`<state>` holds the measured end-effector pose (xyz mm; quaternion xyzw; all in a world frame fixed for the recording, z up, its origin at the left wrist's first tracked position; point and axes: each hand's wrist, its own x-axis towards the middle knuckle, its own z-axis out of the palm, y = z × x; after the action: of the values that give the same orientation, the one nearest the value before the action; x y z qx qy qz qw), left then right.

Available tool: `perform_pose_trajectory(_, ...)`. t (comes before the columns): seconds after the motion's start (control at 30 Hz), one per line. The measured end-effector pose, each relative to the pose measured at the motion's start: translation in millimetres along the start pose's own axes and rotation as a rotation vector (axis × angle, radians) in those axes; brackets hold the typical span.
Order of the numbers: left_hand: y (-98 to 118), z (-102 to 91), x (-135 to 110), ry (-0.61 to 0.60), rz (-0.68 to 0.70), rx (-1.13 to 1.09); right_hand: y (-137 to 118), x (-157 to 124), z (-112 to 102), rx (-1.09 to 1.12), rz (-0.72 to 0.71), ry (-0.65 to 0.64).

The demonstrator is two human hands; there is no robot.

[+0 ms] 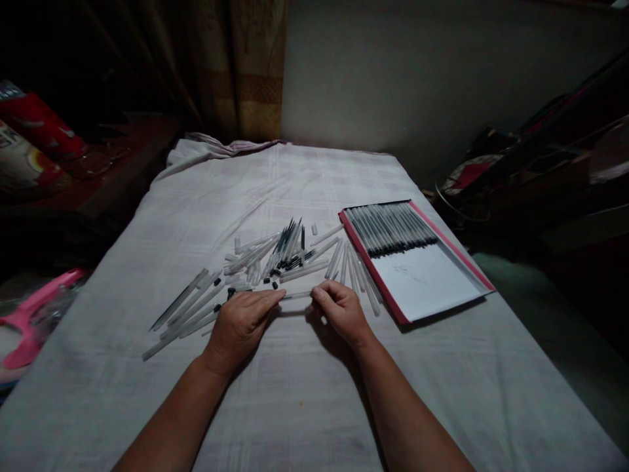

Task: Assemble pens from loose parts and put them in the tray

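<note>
My left hand (243, 321) and my right hand (341, 307) meet low over the white cloth (304, 393), each pinching one end of a clear pen barrel (298, 295) held level between them. Just beyond my fingers lies a loose heap of clear pen barrels (255, 259), black refills (287, 246) and small black caps (274, 284). More clear barrels (184, 308) lie spread to the left of my left hand. To the right, a shallow red-edged tray (442, 282) holds a neat row of assembled pens (393, 228) at its far end.
The cloth-covered table reaches back to a pale wall and a curtain (246, 72). A pink plastic object (29, 314) lies off the left edge, red packets (34, 131) sit at far left, and dark clutter (540, 170) stands on the right.
</note>
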<state>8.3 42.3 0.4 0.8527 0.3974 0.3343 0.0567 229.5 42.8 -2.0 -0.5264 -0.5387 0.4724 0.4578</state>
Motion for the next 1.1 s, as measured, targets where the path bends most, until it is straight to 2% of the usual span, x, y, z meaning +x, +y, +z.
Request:
perform_pose_trajectory(0.13, 1.0, 3.0, -1.1, 0.009, -0.010, 0.022, -0.6, 1.0, 2.1, 0.060, 0.065, 0.017)
perform_pose_trajectory(0.47, 3.2, 7.1, -1.4, 0.011, -0.020, -0.020, 1.2, 1.7, 7.5, 0.111, 0.096, 0.105)
perform_pose_trajectory(0.6, 5.1, 9.0, -1.3, 0.032, -0.019, -0.038, -0.8, -0.6, 13.4, 0.216, 0.135, 0.065)
perform_pose_trajectory(0.7, -2.1, 1.3, 0.4, 0.014, -0.043, -0.034, -4.6, -1.1, 15.3, 0.245, 0.143, 0.046)
perform_pose_trajectory(0.8, -21.3, -13.1, 1.5, 0.099, -0.215, 0.097, -8.6, 1.5, 10.9, 0.285, 0.185, 0.131)
perform_pose_trajectory(0.83, -28.7, -17.8, 1.4, 0.094, -0.266, 0.166, -9.6, 2.8, 8.5, 0.311, 0.209, 0.163)
perform_pose_trajectory(0.97, -49.0, -29.8, -1.1, -0.039, -0.442, 0.371, -12.2, 6.9, 0.7, 0.401, 0.277, 0.254)
perform_pose_trajectory(1.1, -49.4, -31.4, -1.9, -0.110, -0.530, 0.407, -13.7, 7.2, 0.0, 0.393, 0.282, 0.255)
